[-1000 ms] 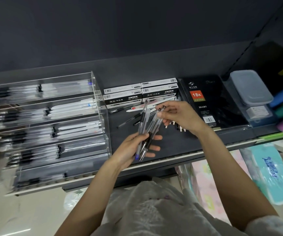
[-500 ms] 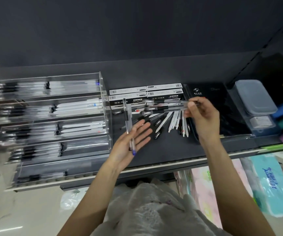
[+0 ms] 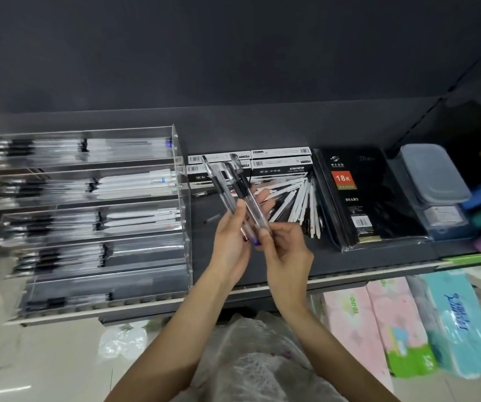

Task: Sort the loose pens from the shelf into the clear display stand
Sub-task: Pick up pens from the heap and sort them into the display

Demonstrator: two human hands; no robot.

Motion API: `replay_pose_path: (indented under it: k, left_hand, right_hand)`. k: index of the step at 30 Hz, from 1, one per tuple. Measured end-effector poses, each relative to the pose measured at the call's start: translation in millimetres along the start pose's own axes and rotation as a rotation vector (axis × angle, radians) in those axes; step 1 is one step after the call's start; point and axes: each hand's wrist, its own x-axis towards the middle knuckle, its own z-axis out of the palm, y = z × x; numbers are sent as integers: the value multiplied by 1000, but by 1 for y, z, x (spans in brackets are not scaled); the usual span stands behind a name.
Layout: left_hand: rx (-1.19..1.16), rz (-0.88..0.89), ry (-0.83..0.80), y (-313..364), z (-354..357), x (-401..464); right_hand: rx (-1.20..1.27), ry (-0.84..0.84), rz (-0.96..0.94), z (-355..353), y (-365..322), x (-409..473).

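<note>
The left hand [image 3: 232,242] grips a fan of clear-barrelled pens with black grips [image 3: 240,195], tips upward, so the right hand [image 3: 284,245] can pinch their lower ends and square them. Left of both hands the tiered clear acrylic display stand [image 3: 88,216] awaits; beyond the fingers, white loose pens [image 3: 294,201] lie on the dark shelf [image 3: 349,262].
</note>
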Motion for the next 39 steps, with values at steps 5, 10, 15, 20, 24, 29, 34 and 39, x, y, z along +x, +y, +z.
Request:
replay_pose_path:
  k: [5, 10, 15, 20, 24, 29, 34, 39]
  left_hand:
    - [233, 25, 3, -4, -4, -3]
    - [178, 43, 5, 2, -12, 1]
    - [617, 103, 0, 3, -17, -7]
    - [737, 52, -150, -2, -17, -16]
    - [711, -5, -169, -2, -20, -19]
    - [729, -77, -231, -2, -28, -21]
    - [660, -145, -210, -8, -33, -25]
    - [402, -175, -94, -7, -30, -23]
  right_hand:
    - [-21, -66, 39, 0, -1, 2]
    - [-171, -248, -26, -18, -8, 12]
    - [-174, -244, -82, -32, -31, 51]
    - [-375, -368, -235, -23, -40, 83]
    - [-517, -546, -237, -29, -43, 104]
    - [-470, -654, -188, -36, -48, 117]
    - [93, -316, 49, -44, -56, 123]
    - [139, -224, 229, -62, -52, 115]
